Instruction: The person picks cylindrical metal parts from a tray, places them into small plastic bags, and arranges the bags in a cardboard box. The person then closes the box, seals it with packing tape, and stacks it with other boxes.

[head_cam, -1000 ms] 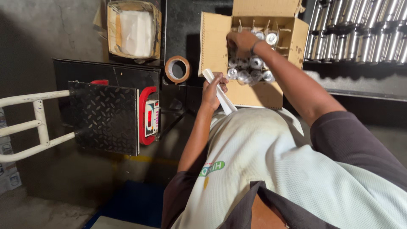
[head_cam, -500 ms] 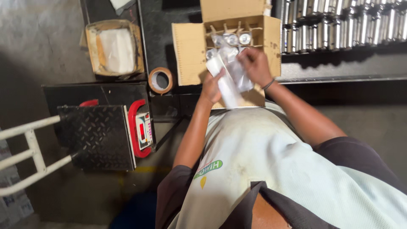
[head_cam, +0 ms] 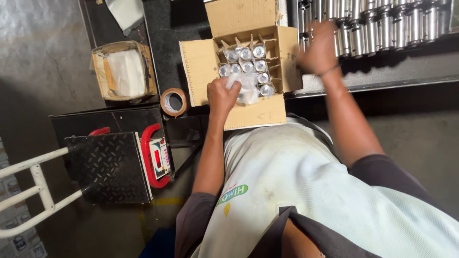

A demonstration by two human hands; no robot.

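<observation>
An open cardboard box [head_cam: 203,67] with a card divider grid stands in front of me, and several shiny metal cylinders [head_cam: 253,57] stand upright in its cells. My left hand [head_cam: 222,95] rests at the box's near side, closed on a clear plastic-wrapped piece [head_cam: 245,87] lying over the lower cells. My right hand [head_cam: 318,48] is blurred, raised to the right of the box near a row of metal cylinders [head_cam: 377,28] on the shelf. Whether it holds anything is unclear.
A roll of brown tape [head_cam: 173,102] lies left of the box. A smaller carton holding white sheets [head_cam: 124,71] sits further left. A black platform scale [head_cam: 107,167] with a red-framed display [head_cam: 158,157] and a white trolley handle [head_cam: 33,186] stand lower left.
My right hand left the box and swung right toward the row of cylinders on the shelf. My left hand stayed at the box with the wrapped piece. The view shifted closer.
</observation>
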